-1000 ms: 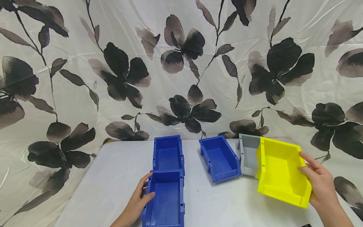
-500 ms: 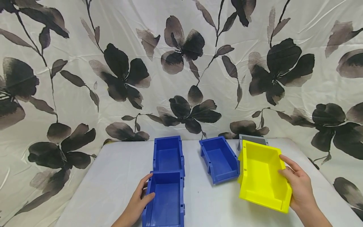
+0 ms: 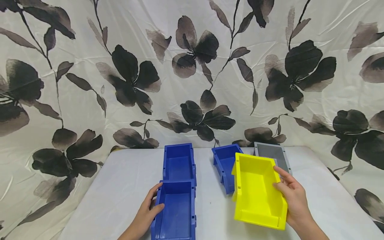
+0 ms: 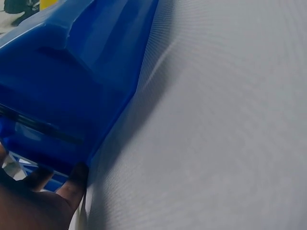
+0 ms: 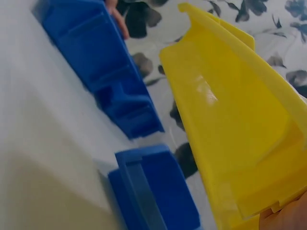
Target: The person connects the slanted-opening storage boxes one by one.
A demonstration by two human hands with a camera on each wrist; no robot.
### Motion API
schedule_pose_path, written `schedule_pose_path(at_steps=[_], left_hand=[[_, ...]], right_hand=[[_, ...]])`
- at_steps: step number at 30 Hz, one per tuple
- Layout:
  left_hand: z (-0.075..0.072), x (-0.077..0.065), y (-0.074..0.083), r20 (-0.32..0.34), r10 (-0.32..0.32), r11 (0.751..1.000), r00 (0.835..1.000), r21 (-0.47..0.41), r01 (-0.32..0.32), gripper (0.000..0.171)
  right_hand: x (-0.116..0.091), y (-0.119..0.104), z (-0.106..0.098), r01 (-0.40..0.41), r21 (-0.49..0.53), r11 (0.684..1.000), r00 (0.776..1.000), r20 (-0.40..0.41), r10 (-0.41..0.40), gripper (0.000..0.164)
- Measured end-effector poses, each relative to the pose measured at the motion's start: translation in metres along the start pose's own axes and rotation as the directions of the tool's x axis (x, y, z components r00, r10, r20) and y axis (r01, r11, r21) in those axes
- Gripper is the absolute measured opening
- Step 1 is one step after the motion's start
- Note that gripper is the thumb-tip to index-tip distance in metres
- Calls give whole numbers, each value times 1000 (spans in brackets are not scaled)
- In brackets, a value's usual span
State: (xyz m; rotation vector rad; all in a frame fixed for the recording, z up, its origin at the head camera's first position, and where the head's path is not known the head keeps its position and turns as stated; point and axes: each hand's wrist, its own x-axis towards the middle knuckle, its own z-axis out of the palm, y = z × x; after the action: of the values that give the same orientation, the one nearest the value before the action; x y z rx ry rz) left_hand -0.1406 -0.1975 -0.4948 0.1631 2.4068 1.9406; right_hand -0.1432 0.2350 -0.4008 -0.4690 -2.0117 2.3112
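My right hand [image 3: 295,200] grips a yellow plastic storage bin [image 3: 259,186] by its right wall, thumb over the rim. The bin is raised and tilted above the table, its hollow facing me. It covers part of a blue bin [image 3: 220,160] and a corner of a grey bin [image 3: 274,153] behind it. My left hand [image 3: 145,213] holds the left wall of the front blue bin [image 3: 177,210], with the thumb over its rim. That bin stands against the rear blue bin [image 3: 178,163]. In the right wrist view the yellow bin [image 5: 230,110] fills the right side.
All this is over a white table [image 3: 105,193]. A white curtain with dark flowers [image 3: 192,66] hangs just behind its far edge. White table surface [image 3: 207,216] shows between the front blue bin and the yellow bin.
My right hand has carried the yellow bin leftward and slightly nearer me, uncovering more of the grey bin and covering part of the blue one. My left hand has stayed in place.
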Motion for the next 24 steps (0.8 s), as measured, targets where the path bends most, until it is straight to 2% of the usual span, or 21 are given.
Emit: schedule_pose_path(at_steps=[13, 24], left_hand=[[2, -1, 1, -14, -8, 1000, 1000, 16, 8, 61], [2, -1, 2, -14, -19, 1000, 1000, 9, 19, 60]], right_hand=[[-12, 12, 32, 36, 7, 999, 997, 74, -37, 54], [-20, 18, 52, -19, 26, 999, 992, 127, 16, 57]])
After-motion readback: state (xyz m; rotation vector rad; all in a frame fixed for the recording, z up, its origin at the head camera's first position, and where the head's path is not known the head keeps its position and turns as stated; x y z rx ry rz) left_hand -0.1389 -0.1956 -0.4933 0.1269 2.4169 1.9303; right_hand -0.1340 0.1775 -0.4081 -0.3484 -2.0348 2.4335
